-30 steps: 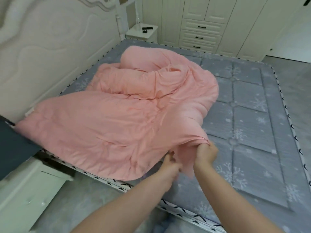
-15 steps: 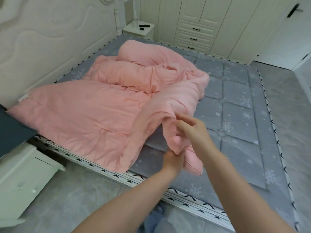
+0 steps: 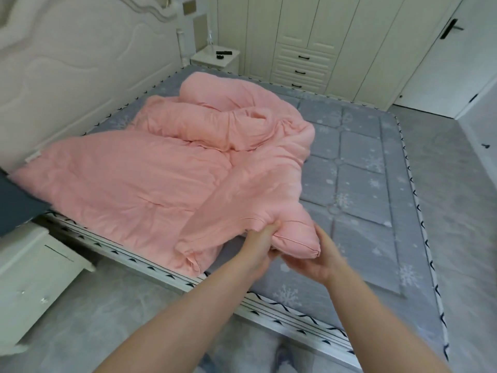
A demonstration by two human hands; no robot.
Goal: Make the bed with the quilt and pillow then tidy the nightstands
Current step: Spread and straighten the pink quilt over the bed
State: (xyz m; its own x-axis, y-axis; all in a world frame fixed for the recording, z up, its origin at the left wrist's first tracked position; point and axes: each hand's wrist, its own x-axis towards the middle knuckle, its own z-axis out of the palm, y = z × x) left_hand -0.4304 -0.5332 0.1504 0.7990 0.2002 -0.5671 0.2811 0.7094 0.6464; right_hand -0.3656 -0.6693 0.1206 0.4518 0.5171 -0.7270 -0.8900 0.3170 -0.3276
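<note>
A pink quilt (image 3: 129, 181) lies crumpled over the head half of the grey snowflake mattress (image 3: 357, 184), bunched in rolls toward the middle. My left hand (image 3: 259, 242) grips a bunched corner of the quilt near the bed's near edge. My right hand (image 3: 317, 258) cups the same corner from underneath on its right side, fingers curled round its seam. A dark blue pillow (image 3: 16, 203) shows at the far left edge, partly out of frame, resting over the near nightstand (image 3: 29, 281).
The far nightstand (image 3: 215, 56) by the headboard (image 3: 80, 65) carries a clear bottle (image 3: 210, 40) and small black items (image 3: 223, 53). A cream wardrobe with drawers (image 3: 301, 65) lines the back wall; a white door (image 3: 441, 55) is at right. Grey floor surrounds the bed.
Both hands lifted the quilt corner and drew it out from the fold; the right hand shifted from on top of the fabric to under the corner's right side. My view tilted up.
</note>
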